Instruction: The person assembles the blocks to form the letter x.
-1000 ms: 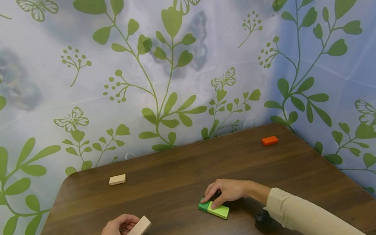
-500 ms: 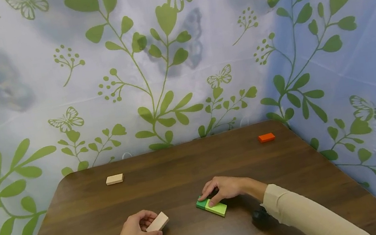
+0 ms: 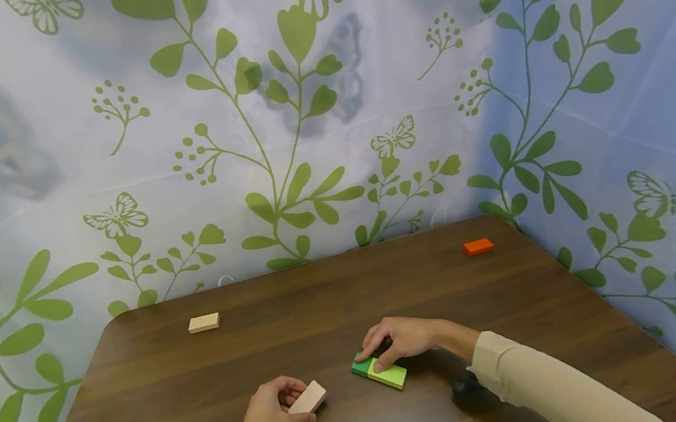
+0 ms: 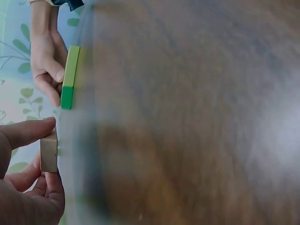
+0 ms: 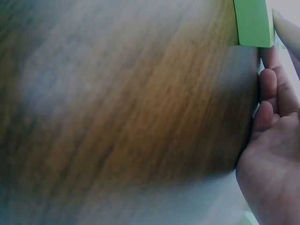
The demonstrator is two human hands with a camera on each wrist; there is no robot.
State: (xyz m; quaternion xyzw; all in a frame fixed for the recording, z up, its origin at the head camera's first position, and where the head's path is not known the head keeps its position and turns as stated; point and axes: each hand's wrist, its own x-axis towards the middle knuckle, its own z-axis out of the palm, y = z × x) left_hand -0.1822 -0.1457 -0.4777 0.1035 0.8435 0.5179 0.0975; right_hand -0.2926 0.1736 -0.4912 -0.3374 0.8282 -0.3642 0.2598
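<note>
In the head view my left hand (image 3: 270, 417) pinches a pale wooden block (image 3: 307, 397) between thumb and fingers, tilted above the table. The left wrist view shows the same wooden block (image 4: 48, 154) held between thumb and fingertips. To its right, a dark green block (image 3: 361, 365) and a light green block (image 3: 389, 374) lie end to end on the table, touching. My right hand (image 3: 404, 339) rests on them from above: the thumb touches the light green block, the index finger the dark green one. In the right wrist view, only a light green block (image 5: 254, 23) shows at the top.
A second pale wooden block (image 3: 205, 323) lies at the back left of the brown table (image 3: 301, 308). An orange-red block (image 3: 478, 246) lies at the back right. A black object (image 3: 466, 388) is beneath my right forearm. A patterned curtain (image 3: 291, 98) hangs behind.
My left hand has moved to the right with the pale wooden block, closer to the green blocks. My right hand stays on the two green blocks. The head view has shifted slightly.
</note>
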